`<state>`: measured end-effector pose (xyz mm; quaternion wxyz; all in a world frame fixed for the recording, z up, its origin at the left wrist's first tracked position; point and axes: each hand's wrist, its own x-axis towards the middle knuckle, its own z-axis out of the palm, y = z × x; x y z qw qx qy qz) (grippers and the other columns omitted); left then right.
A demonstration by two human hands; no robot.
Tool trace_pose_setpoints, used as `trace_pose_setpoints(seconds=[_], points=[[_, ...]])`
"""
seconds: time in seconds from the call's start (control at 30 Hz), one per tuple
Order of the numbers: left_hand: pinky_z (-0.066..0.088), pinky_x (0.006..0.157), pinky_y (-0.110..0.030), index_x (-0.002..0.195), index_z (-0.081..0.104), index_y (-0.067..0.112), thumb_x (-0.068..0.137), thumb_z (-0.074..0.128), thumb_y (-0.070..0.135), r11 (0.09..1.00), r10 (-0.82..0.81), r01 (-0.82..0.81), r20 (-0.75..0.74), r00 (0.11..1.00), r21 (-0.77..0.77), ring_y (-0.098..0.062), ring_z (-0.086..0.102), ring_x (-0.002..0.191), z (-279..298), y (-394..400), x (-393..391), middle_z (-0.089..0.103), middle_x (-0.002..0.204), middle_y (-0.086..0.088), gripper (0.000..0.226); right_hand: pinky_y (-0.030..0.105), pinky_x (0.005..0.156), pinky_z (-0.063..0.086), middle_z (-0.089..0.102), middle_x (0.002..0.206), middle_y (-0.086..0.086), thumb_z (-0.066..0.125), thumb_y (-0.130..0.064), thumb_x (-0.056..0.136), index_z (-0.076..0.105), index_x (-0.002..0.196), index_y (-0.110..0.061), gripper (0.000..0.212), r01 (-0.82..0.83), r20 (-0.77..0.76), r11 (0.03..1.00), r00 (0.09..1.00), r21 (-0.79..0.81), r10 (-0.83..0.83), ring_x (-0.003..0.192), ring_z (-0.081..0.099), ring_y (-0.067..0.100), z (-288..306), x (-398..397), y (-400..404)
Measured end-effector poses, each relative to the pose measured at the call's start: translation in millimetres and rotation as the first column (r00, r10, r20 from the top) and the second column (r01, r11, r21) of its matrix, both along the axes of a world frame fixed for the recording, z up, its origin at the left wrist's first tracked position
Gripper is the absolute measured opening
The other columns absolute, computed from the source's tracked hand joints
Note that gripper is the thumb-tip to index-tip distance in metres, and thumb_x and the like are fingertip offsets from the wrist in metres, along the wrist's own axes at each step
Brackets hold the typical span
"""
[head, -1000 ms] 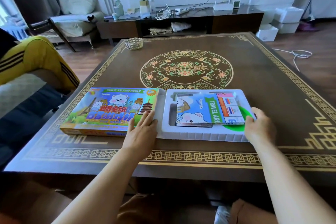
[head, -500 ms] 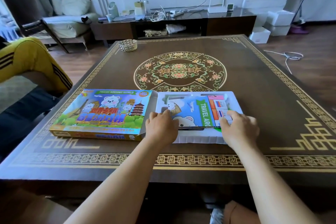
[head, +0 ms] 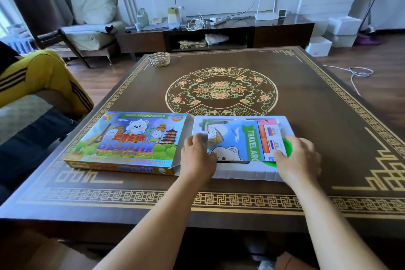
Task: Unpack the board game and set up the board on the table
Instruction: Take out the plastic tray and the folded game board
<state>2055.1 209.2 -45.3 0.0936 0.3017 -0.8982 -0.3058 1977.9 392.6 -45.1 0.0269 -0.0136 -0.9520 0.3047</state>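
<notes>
Currently both hands are at the white plastic tray (head: 241,174), which sits on the table (head: 328,116) near its front edge, just right of the box lid (head: 129,140) (printed "TRAVEL AROUND WORLD").

Task item: folded game board (head: 238,141), lying flat in the tray's recess, bear artwork and "TRAVEL ARO…" strip facing up. Not yet lifted or unfolded.

Grip status:
- Left hand (head: 197,158): fingers curled over the board's left-front corner, apparently taking hold of the edge. Fingertips hidden, so depth of hold can't be confirmed.
- Right hand (head: 299,159): fingers curled at the board's right-front edge, over a green piece (head: 288,146) that shows beside it. Contact w/ board looks likely; whether the green piece is held too, can't tell.

Handling judgement: board looks like stiff laminated card, light, flat, glossy, so prob. a bit slippery. Fold may flop open if lifted by one side only. Recommend hold at opposite side edges, both hands, lift level out of recess. Tray appears thin and light, may ride up w/ the board; watch for that.

Other: small woven dish (head: 159,59) at the table's far-left corner, well apart. Second person's leg in yellow striped trousers (head: 43,76) at left.
</notes>
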Motion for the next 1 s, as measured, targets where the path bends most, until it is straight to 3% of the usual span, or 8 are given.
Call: trace_pose_setpoints(seconds=[0.17, 0.5, 0.7, 0.83, 1.0], points=[[0.042, 0.097, -0.039, 0.140, 0.029, 0.018, 0.085, 0.063, 0.025, 0.992, 0.053, -0.059, 0.054, 0.997, 0.114, -0.030, 0.048, 0.121, 4.7, -0.3, -1.2, 0.044, 0.133, -0.011, 0.065, 0.052, 0.097, 0.044, 0.046, 0.133, 0.011, 0.064, -0.030, 0.087, 0.041, 0.136, -0.015, 0.056, 0.049, 0.071, 0.991, 0.997, -0.122, -0.041, 0.118, 0.050, 0.034, -2.2, -2.8, -0.9], [0.036, 0.095, -0.030, 0.141, 0.034, 0.015, 0.087, 0.059, 0.019, 0.996, 0.034, -0.020, -0.176, 0.984, 0.085, -0.025, 0.045, 0.125, 39.2, -8.0, -6.9, 0.043, 0.140, -0.006, 0.059, 0.047, 0.095, 0.045, 0.048, 0.130, 0.013, 0.065, -0.027, 0.085, 0.049, 0.131, -0.010, 0.052, 0.094, -0.066, 0.967, 0.992, -0.237, -0.112, 0.115, 0.051, 0.033, 13.3, -4.6, -2.4], [0.041, 0.099, -0.036, 0.143, 0.032, 0.016, 0.087, 0.060, 0.022, 0.987, 0.113, -0.096, -0.133, 0.985, 0.128, -0.027, 0.047, 0.125, 54.2, -54.0, 13.1, 0.045, 0.142, -0.005, 0.063, 0.045, 0.094, 0.047, 0.048, 0.129, 0.008, 0.064, -0.029, 0.084, 0.052, 0.130, -0.013, 0.050, -0.003, -0.043, 0.964, 0.999, -0.266, -0.009, 0.113, 0.054, 0.028, 23.8, 7.3, -44.2], [0.044, 0.091, -0.035, 0.135, 0.041, 0.013, 0.087, 0.058, 0.020, 0.977, 0.194, -0.183, -0.096, 0.976, 0.113, -0.031, 0.053, 0.116, 58.1, -91.1, 28.5, 0.054, 0.131, -0.010, 0.051, 0.039, 0.097, 0.044, 0.049, 0.128, 0.011, 0.063, -0.024, 0.086, 0.053, 0.128, -0.009, 0.046, -0.112, -0.064, 0.956, 0.993, -0.273, 0.098, 0.115, 0.051, 0.029, 34.3, 13.8, -80.5], [0.040, 0.091, -0.032, 0.134, 0.042, 0.010, 0.088, 0.056, 0.017, 0.950, 0.306, -0.299, -0.073, 0.949, 0.090, -0.031, 0.052, 0.118, 54.5, -141.7, 49.1, 0.056, 0.129, -0.012, 0.049, 0.044, 0.101, 0.041, 0.047, 0.127, 0.014, 0.060, -0.016, 0.084, 0.051, 0.127, -0.007, 0.045, -0.223, -0.043, 0.905, 0.974, -0.362, 0.223, 0.117, 0.049, 0.031, 32.1, 23.5, -140.7]])
